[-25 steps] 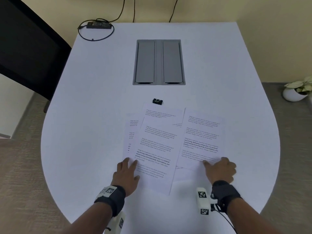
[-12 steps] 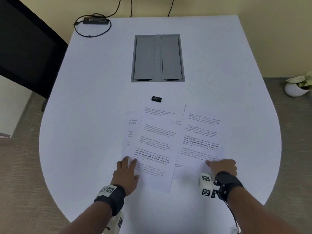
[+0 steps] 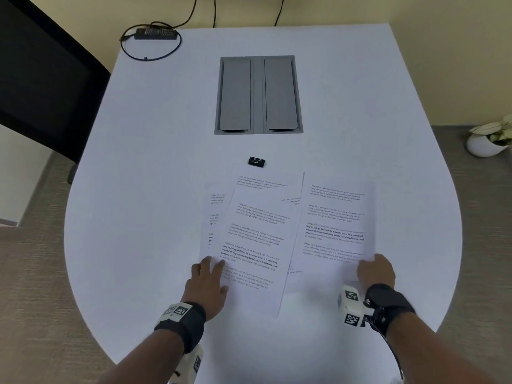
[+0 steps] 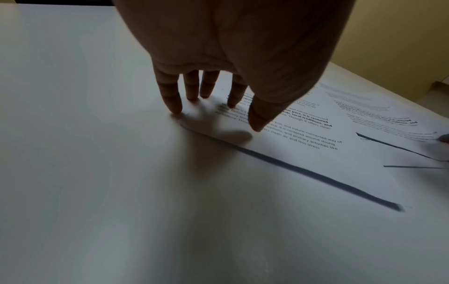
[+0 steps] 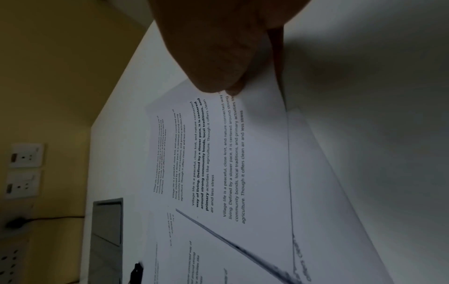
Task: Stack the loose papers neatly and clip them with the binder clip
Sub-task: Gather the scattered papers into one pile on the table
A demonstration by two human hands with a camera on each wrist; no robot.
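- Four or five printed papers [image 3: 257, 245] lie fanned and overlapping on the near half of the white table [image 3: 138, 162]; the bottom sheets are mostly covered, so the exact count is unsure.
- One black binder clip [image 3: 256, 161] sits just beyond the far edge of the papers, touching neither hand.
- Farther back: one grey double-lidded cable hatch [image 3: 259, 94] set into the table, one black power adapter [image 3: 156, 34] with a looped cord at the far left corner, one potted plant [image 3: 489, 138] on the floor to the right.
- The left hand [image 3: 206, 286] lies flat, fingers [image 4: 170, 96] straight and spread, tips pressing the near left corner of the papers.
- The right hand [image 3: 375, 271] pinches the near right corner of the rightmost sheet [image 5: 255, 153], thumb on top, that edge raised off the table.
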